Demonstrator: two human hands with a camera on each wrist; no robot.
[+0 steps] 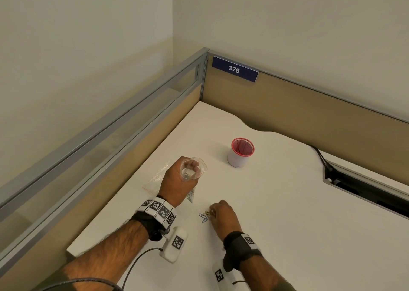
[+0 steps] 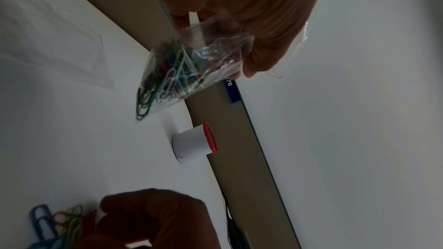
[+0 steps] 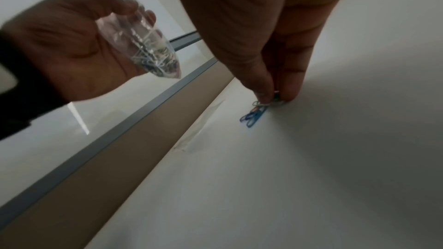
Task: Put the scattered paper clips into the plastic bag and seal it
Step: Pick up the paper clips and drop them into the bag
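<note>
My left hand [image 1: 180,180] holds a small clear plastic bag [image 1: 194,169] above the white desk, its mouth held open upward. Several coloured paper clips [image 2: 165,75] lie in the bag's hanging bottom [image 3: 153,54]. A small heap of blue, yellow and green paper clips [image 1: 204,216] lies on the desk below and to the right of the bag. My right hand [image 1: 222,213] is down on that heap, thumb and fingertips [image 3: 266,94] pinching clips [image 3: 254,115] at its edge. The same heap [image 2: 55,221] shows in the left wrist view.
A white cup with a red mesh rim [image 1: 241,155] stands behind the hands. Another flat clear bag [image 1: 155,178] lies on the desk left of my left hand. Tan partition walls [image 1: 309,113] close the desk's back and left; a cable slot [image 1: 365,186] opens at right.
</note>
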